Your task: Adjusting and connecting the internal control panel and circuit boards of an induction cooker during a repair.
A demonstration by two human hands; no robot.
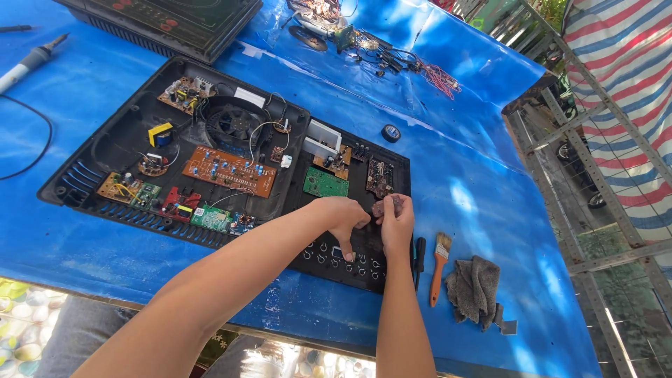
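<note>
Both hands meet over the lower right part of an opened black appliance housing (105,164) on a blue-covered table (476,210). The right hand (397,222) has its fingertips pressed together on a small brownish piece (381,206), too small to identify, held at the top of the grip. The left hand (343,215) is curled, fingers folded under, its fingertips touching the same piece from the left; whether it actually clamps the piece cannot be told. Directly below the grip, toward the viewer, lies a black control panel (343,262) with a row of small round button rings. Just right of the right wrist lie a dark-handled screwdriver (420,260) and an orange-handled paintbrush (439,267), side by side, with a crumpled grey rag (474,283) further right. Just beyond the grip sit a dark circuit board (380,176) and a green circuit board (325,183). Further left of the grip an orange circuit board (229,170) lies across the housing, with a black cooling fan (233,120) behind it. Beyond and slightly right of the grip a roll of black tape (390,132) rests on the cover. Far left lies a soldering iron (29,63); at the far edge, a second black appliance top (168,24).
</note>
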